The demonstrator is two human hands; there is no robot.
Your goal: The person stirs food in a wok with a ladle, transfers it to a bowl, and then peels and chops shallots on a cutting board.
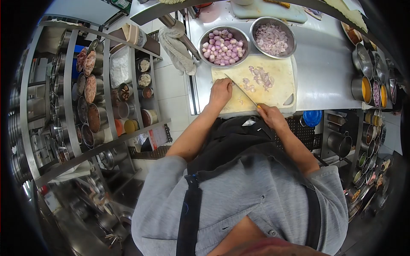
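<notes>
The right hand (pixel 271 117) grips the knife (pixel 245 91); the left (pixel 221 91) curls near its tip, contents hidden. Beyond, cut shallots (pixel 261 78) lie on the board (pixel 279 81). Upper centre, one bowl (pixel 205 59) holds whole shallots (pixel 223 46), another (pixel 291 50) chopped.

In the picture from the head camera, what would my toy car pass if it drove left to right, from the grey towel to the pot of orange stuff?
Grey towel → bowl of whole shallots → bowl of cut-up shallots → pot of orange stuff.
</notes>
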